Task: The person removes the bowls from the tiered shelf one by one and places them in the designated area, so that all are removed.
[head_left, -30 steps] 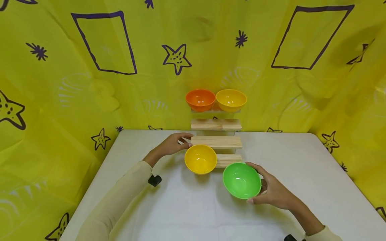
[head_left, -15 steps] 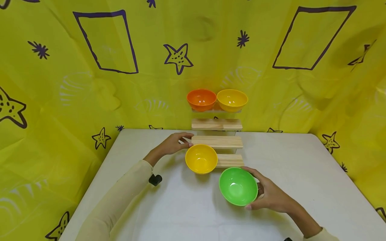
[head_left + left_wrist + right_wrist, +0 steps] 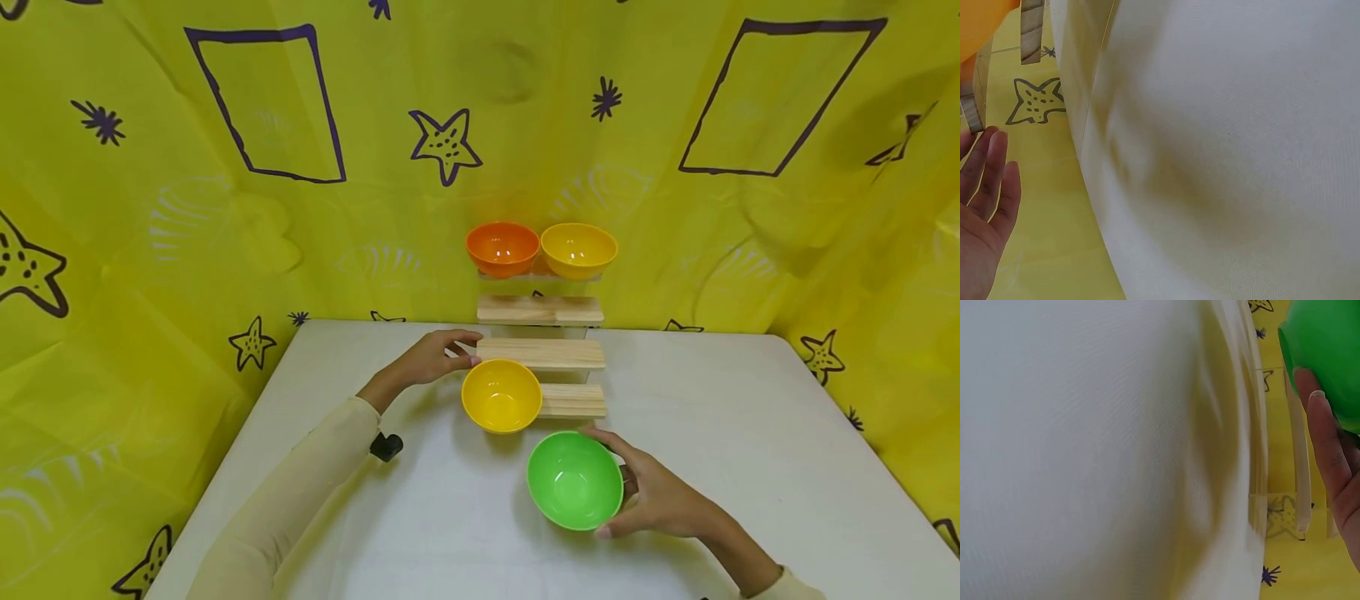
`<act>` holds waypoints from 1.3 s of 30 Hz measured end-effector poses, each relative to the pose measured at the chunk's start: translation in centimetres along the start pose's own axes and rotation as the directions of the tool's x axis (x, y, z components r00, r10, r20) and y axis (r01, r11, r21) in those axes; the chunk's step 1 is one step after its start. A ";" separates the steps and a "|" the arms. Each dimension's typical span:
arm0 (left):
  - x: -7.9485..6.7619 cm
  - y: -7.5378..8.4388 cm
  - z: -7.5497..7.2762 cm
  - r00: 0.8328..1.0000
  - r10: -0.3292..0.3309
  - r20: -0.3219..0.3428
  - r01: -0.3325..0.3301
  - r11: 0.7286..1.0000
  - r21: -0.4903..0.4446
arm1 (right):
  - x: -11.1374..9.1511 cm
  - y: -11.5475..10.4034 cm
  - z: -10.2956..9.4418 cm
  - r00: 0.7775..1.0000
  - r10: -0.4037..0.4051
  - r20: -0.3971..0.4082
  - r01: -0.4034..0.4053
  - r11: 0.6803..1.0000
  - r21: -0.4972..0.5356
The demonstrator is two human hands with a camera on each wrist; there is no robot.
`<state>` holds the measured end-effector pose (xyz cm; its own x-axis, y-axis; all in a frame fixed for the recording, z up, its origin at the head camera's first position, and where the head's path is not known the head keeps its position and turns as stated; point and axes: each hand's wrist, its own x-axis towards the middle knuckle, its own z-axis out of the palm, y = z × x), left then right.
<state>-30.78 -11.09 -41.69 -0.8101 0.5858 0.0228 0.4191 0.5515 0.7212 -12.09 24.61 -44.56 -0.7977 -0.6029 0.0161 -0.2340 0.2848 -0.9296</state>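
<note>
My right hand holds a green bowl by its right side, thumb at the near rim and fingers at the far side. The bowl is off the table, its inside facing the head camera; its outer wall shows in the right wrist view. My left hand pinches the left end of a step of a wooden tiered stand, with fingertips against the wood. A yellow bowl sits at the left of the lowest step, close to my left thumb.
On the top step stand an orange bowl and a second yellow bowl, side by side. The white table carries the stand near its back edge. A yellow patterned curtain encloses the back and sides.
My right hand has carried the green bowl left and nearer to me, away from the stand. My left hand and the other bowls stay put.
</note>
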 end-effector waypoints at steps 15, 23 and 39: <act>0.0 -0.1 -0.1 1.000 0.015 0.006 -0.015 1.000 0.015 | 1.5 0.0 1.9 0.994 -0.034 0.107 0.027 0.997 0.068; 0.1 -0.2 0.0 1.000 0.012 0.007 -0.012 1.000 0.010 | 2.4 -0.1 2.8 0.991 -0.021 0.133 0.010 0.997 0.082; 0.1 -0.3 0.0 0.999 0.034 0.005 -0.034 0.999 0.002 | 3.5 -0.1 4.4 0.988 0.007 0.157 -0.018 0.997 0.070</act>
<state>-30.99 -11.17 -41.95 -0.7930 0.6076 0.0438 0.4475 0.5323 0.7186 -12.36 19.18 -46.00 -0.7021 -0.7105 -0.0483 -0.1804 0.2431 -0.9531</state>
